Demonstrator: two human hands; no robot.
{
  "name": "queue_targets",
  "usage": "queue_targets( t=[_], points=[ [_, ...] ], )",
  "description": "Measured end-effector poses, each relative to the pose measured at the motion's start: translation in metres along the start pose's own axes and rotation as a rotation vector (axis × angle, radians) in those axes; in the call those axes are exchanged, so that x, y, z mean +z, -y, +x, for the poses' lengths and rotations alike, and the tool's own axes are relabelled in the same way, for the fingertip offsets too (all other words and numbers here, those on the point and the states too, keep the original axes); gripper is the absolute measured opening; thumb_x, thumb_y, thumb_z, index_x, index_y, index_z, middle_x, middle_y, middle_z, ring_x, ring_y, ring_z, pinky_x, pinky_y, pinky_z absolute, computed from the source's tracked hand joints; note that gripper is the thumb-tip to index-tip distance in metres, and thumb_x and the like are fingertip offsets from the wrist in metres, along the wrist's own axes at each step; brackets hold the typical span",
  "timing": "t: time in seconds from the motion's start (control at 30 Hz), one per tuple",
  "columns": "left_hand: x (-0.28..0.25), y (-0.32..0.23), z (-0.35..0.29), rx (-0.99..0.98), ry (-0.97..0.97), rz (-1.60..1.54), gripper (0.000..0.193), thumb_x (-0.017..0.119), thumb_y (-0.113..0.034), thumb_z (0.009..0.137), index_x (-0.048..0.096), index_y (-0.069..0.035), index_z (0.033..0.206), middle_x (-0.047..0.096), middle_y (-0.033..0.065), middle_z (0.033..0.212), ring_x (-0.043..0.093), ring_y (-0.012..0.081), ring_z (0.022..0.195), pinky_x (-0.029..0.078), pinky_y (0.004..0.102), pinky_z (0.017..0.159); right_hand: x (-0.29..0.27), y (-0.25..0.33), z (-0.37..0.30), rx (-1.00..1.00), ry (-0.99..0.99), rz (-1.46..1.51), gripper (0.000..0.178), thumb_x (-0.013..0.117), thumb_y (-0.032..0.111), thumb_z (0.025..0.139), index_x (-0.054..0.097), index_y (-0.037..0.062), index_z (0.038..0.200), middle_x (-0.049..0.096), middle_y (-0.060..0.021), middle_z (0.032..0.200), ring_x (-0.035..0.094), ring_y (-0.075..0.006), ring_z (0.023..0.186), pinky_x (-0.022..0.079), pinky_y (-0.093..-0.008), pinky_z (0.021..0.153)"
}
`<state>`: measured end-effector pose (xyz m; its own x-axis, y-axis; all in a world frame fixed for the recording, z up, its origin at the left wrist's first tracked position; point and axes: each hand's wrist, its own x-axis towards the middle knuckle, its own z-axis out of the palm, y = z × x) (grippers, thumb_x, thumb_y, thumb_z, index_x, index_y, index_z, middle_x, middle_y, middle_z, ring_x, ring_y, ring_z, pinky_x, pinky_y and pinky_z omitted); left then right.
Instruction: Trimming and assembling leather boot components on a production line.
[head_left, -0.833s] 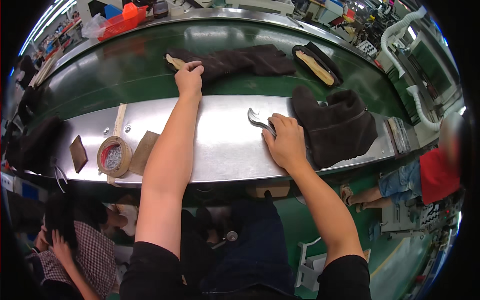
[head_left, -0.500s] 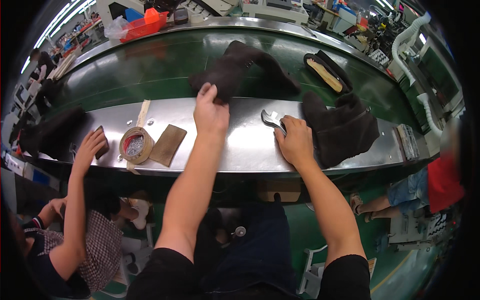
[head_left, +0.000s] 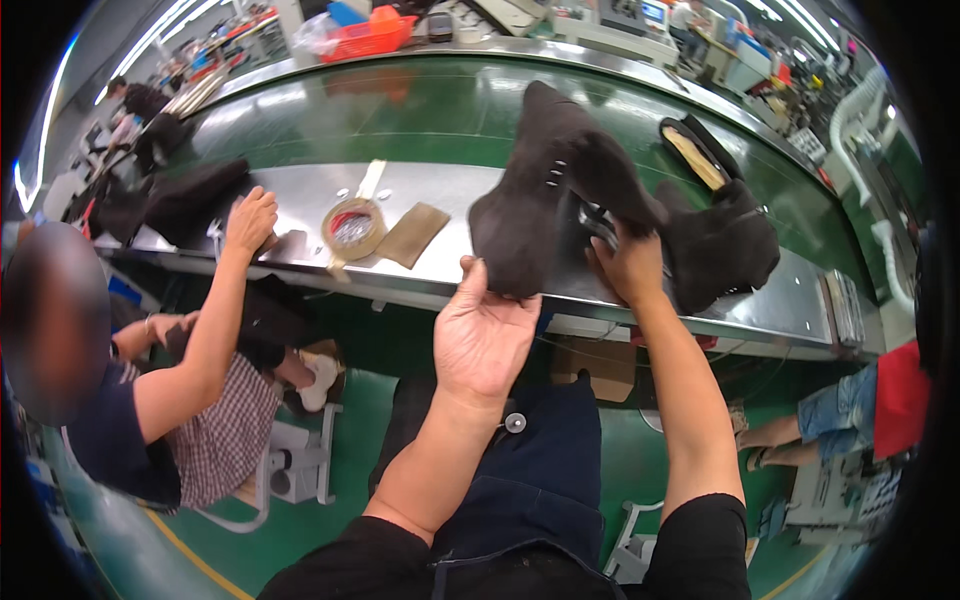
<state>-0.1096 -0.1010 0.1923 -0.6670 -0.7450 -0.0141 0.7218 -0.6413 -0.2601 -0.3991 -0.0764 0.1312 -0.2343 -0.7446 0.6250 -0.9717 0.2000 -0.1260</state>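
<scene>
A dark brown suede-like boot (head_left: 520, 205), with small metal pieces on its side, is raised over the near edge of the metal bench. My left hand (head_left: 487, 335), palm up, pinches its lower end between thumb and fingers. Close beside the boot's other leg, my right hand (head_left: 632, 265) is closed around a silver metal tool with a hooked jaw (head_left: 597, 222), partly hidden by boot and fingers. Right of that hand, a second dark boot (head_left: 722, 248) lies on the bench.
A tape roll (head_left: 354, 230) holding small metal bits and a brown pad (head_left: 414, 235) lie on the metal bench (head_left: 300, 190). Beyond runs a green belt (head_left: 440, 110) with a dark shoe piece (head_left: 698, 155). A co-worker's hand (head_left: 252, 218) works at left. A red basket (head_left: 370, 40) stands behind.
My left hand has taken the boot from the green belt, drawn it nearer and lifted it, palm now up. My right hand still holds the tool, now beside the boot. The view has shifted.
</scene>
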Motion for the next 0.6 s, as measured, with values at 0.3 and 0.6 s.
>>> queue_targets(
  t=[0.3,0.6],
  points=[
    [-0.03,0.007,-0.039,0.022,0.05,0.108,0.014,0.063,-0.01,0.106,0.071,-0.016,0.114,0.07,0.0025,0.13,0.062,0.0216,0.128,0.049,0.0433,0.114,0.023,0.097,-0.019,-0.254,0.132,0.515,0.088,0.09,0.029,0.078,0.047,0.0029,0.151,0.048,-0.019,0.156,0.046,-0.0384,0.144,0.038,-0.0478,0.12],
    [-0.006,-0.044,-0.081,0.204,0.175,0.851,0.021,0.063,-0.009,0.106,0.064,-0.005,0.126,0.072,0.007,0.114,0.069,0.0175,0.101,0.056,0.0369,0.097,-0.033,0.157,-0.011,-0.223,-0.019,0.713,0.054,0.079,0.015,0.09,0.057,0.0034,0.139,0.067,-0.012,0.129,0.066,-0.0265,0.115,0.05,-0.0396,0.104]
  ],
)
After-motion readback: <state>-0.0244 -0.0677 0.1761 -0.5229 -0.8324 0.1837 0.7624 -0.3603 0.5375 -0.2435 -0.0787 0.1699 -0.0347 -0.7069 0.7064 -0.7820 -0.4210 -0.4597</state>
